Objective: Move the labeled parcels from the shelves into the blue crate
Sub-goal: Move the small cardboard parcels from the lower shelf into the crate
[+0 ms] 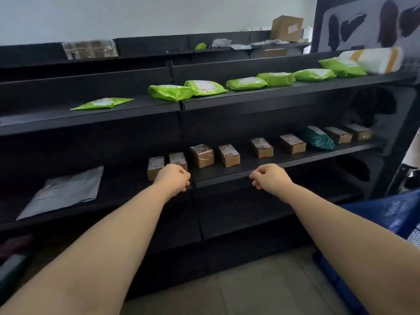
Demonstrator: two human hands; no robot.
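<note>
Both my forearms reach toward the dark shelves (204, 176). My left hand (172, 179) and right hand (269, 178) are clenched, empty. Small cardboard parcels (229, 155) on the middle shelf look light, probably stiff; I'd pinch their sides. Blue crate (395, 214) sits right of the shelves.

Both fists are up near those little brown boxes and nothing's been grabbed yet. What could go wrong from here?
The left hand is right at two close-set small brown boxes; grabbing one might knock over its neighbour. The blue crate sits low at the far right, partly out of view, so a parcel could be dropped or miss on the way over.
</note>
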